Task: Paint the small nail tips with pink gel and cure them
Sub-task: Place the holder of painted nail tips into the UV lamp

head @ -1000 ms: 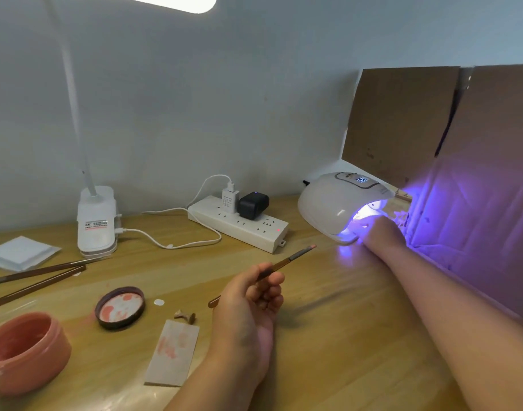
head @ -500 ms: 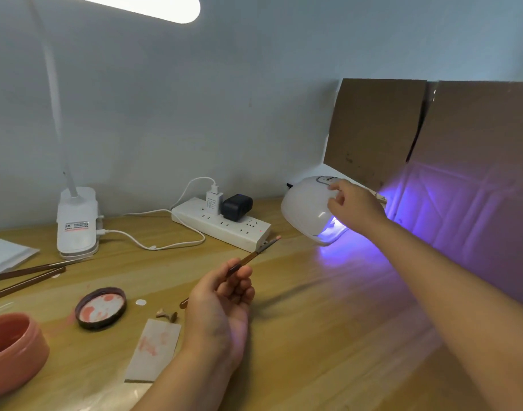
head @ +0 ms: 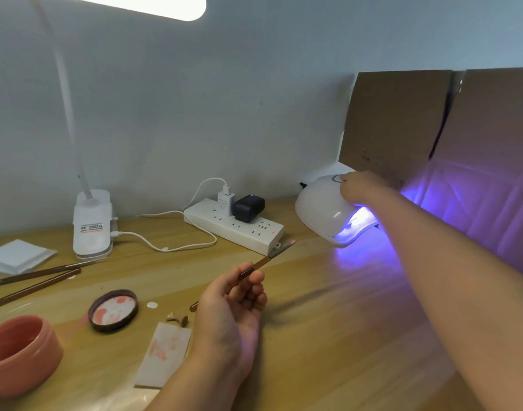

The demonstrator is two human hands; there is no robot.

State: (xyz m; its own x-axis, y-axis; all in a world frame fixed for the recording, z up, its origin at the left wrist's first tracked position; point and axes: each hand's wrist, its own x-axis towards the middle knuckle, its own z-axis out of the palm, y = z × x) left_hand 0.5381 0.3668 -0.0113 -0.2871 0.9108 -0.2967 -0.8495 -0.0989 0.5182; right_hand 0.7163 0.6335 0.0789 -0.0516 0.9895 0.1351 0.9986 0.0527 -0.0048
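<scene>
My left hand (head: 235, 310) grips a thin brown nail brush (head: 279, 252) near the middle of the table, bristle end pointing up and right. My right hand (head: 359, 186) rests on top of the white curing lamp (head: 321, 212) at the back right, fingertips touching its top panel. The lamp glows violet from its opening. An open pink gel jar (head: 20, 348) stands at the front left, with its dark lid (head: 113, 310) beside it, pink smears inside. Two small nail tips (head: 177, 317) lie next to a paper card (head: 164, 354) smeared with pink.
A white power strip (head: 233, 225) with two plugs lies by the wall. The desk lamp base (head: 91, 223) stands at the back left. Two more brushes (head: 38, 280) and a white pad (head: 17, 256) lie at the left. Cardboard sheets (head: 432, 134) lean behind the curing lamp.
My right hand has come out of the curing lamp's opening and moved up onto its top. My left hand still holds the brush in much the same place.
</scene>
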